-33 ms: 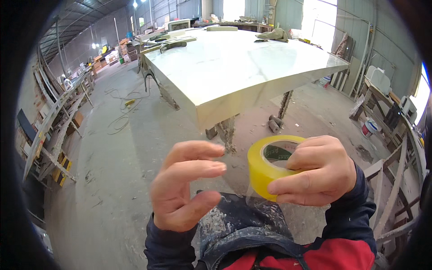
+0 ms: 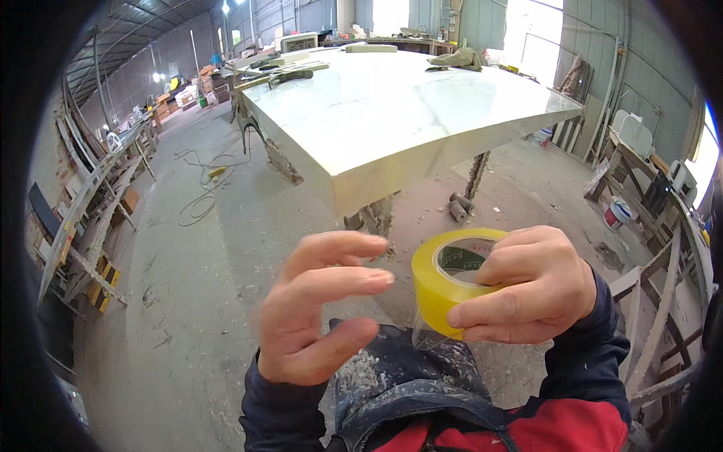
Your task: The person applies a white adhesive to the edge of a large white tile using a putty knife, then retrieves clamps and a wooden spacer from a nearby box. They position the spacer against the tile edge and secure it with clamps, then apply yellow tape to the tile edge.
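A roll of yellow packing tape is held in front of me by my right hand. The fingers reach into its core from above while others press its outer side. From the roll's lower left edge hangs a short, clear loose end. To the left of the roll, my left hand is raised with fingers spread and curved, holding nothing. A gap separates its fingertips from the tape. Beyond both hands stands a white, marble-look slab with a thick front edge, raised on supports.
On the slab lie a grey-green cloth item and a dark clamp-like tool. A cable trails over the floor to the left. Racks line the left side; a wooden bench and a white bucket stand at right.
My left hand has moved slightly right, closer to the tape roll. The roll has turned a little in my right hand, and its loose end shows more clearly.
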### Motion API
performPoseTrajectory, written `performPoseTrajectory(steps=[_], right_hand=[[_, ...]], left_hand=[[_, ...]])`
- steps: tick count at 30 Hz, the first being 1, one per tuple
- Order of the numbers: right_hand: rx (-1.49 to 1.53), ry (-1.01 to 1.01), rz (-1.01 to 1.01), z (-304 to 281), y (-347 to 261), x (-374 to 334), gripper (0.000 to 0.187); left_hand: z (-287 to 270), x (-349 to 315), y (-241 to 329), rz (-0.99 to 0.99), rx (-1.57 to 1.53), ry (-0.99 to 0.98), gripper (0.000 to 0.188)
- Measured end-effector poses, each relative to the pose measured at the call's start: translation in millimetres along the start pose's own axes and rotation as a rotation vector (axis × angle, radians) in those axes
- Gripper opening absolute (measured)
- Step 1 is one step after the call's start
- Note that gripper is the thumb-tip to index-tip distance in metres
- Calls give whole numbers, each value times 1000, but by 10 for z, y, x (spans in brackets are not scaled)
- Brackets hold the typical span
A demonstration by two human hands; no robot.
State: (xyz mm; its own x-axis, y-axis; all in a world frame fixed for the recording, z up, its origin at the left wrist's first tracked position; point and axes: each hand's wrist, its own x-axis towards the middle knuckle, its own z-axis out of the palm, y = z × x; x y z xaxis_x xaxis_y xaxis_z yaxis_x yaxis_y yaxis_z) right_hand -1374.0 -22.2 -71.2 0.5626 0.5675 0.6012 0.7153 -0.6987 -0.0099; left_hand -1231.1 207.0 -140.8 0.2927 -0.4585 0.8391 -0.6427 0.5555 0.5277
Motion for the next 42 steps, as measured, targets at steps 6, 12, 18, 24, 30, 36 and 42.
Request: performPoseTrajectory(steps=[6,12,18,24,30,36,42], right_hand=[[208,-11,32,36,-16,71,18],[207,-129,122,-19,-34,63,16],[-27,-67,86,-12,-60,93,18],[-185,25,163,-8,-164,192,18],[-247,5,180,51,-204,276,32],[-371,-60,250,-130,-271,313,68],[-583,-97,165,-168,-321,269,60]], left_hand=[[-69,93,-35,-93,-95,-357,27],[-166,23,79,-217,-15,-432,10],[-158,-94,104,-339,-323,-262,35],[-113,-199,151,-342,-132,-131,64],[-75,-133,60,-302,-168,180,13],[-704,105,-189,-218,-50,259,19],[-697,367,-483,-247,-35,299,22]])
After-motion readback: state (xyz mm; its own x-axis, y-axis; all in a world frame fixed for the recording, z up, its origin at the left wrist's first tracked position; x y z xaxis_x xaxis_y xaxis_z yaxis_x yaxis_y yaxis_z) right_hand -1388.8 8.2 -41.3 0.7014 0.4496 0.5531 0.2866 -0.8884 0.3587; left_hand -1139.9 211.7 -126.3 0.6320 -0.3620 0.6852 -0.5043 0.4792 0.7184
